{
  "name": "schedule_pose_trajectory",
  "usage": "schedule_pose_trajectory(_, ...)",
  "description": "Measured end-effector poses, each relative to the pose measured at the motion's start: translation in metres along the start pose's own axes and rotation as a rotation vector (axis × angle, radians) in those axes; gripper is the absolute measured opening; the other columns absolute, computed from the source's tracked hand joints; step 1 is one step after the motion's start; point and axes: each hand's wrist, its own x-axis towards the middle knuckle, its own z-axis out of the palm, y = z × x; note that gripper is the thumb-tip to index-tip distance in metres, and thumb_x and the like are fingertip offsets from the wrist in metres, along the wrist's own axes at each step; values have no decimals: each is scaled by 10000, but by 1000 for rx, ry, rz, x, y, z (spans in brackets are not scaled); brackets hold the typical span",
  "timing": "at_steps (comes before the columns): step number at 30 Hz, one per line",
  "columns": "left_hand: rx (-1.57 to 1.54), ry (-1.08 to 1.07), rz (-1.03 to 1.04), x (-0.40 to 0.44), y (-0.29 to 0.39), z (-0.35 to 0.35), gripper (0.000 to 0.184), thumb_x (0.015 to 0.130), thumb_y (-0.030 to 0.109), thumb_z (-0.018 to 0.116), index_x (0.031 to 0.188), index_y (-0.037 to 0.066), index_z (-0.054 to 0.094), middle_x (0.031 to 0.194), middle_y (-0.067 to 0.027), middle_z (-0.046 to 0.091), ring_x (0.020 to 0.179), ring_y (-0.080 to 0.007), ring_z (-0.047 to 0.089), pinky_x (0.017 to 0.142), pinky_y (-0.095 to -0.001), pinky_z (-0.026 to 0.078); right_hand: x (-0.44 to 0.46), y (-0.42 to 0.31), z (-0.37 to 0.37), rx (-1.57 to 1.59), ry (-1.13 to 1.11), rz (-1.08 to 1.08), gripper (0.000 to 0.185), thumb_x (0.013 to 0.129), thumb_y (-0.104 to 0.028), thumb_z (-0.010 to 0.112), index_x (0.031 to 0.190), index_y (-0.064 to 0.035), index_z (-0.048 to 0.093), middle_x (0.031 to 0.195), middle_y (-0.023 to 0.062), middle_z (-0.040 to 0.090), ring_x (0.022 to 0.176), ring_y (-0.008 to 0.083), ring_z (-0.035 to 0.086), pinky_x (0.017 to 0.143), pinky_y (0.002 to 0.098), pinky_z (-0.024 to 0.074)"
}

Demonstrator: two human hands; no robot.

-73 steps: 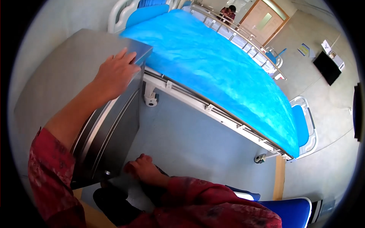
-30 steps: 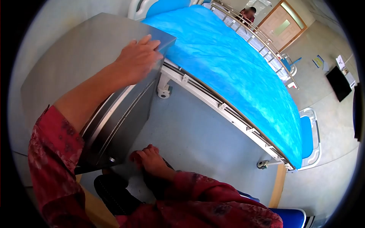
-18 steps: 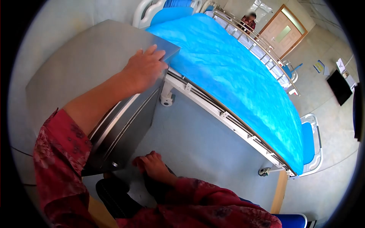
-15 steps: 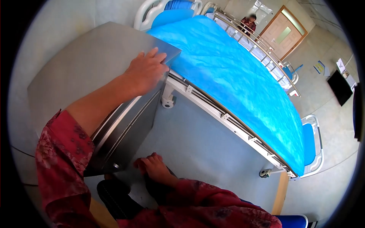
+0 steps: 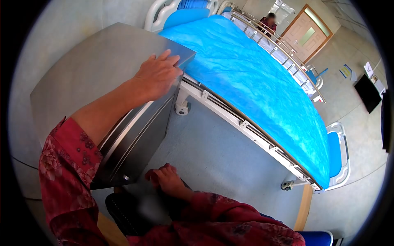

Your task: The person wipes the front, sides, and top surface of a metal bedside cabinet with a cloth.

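Observation:
My left hand point(image 5: 159, 76) rests on the front corner of a stainless steel bedside cabinet point(image 5: 94, 61), its fingers spread over the top near the edge. Nothing is held in it. Lower down, my right hand point(image 5: 169, 180) lies over my dark-trousered knee, with the fingers loosely bent, slightly apart and no object visible in them. Beside the cabinet stands a hospital bed with a bright blue cover point(image 5: 254, 86). The cabinet's front, with a drawer edge point(image 5: 131, 125), faces the floor space below my left forearm.
A bed caster point(image 5: 182, 108) stands near the cabinet, and another point(image 5: 286, 185) is at the bed's foot end. Behind are a second bed's metal side rail point(image 5: 283, 53), a seated person point(image 5: 269, 23) and a wooden door point(image 5: 305, 35). A dark screen point(image 5: 367, 93) hangs on the right wall.
Both hands stay where they were. The view has shifted very slightly, and the person at the back holds their head a little differently.

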Motion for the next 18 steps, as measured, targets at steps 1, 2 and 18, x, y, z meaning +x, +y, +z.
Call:
schedule_pose_trajectory(1, -15, 44, 9, -1, 0, 1, 220, 949, 118, 624, 1143, 91, 724, 1267, -115, 553, 1338, -316, 475, 1018, -507, 459, 0, 1, 2, 14, 13, -9, 410, 896, -113, 599, 1300, -64, 550, 1095, 153, 637, 1045, 386, 580, 931, 497, 462)
schedule_pose_trajectory(2, -30, 87, 18, -2, 1, 2, 211, 961, 95, 592, 1116, 77, 733, 1264, -124, 575, 1347, -314, 476, 1036, -541, 453, 0, 2, 3, 28, 25, -17, 417, 896, -118, 604, 1306, -63, 546, 1097, 152, 636, 1039, 385, 582, 933, 496, 461)
schedule_pose_trajectory(18, -533, 235, -116, -28, -10, -16, 425, 1048, 206, 421, 1437, 43, 474, 1371, -224, 554, 1281, -446, 517, 1128, -467, 402, 4, 4, 17, -102, 206, -63, 225, 787, -147, 703, 1003, -208, 689, 767, -45, 713, 703, 226, 657, 753, 398, 462)
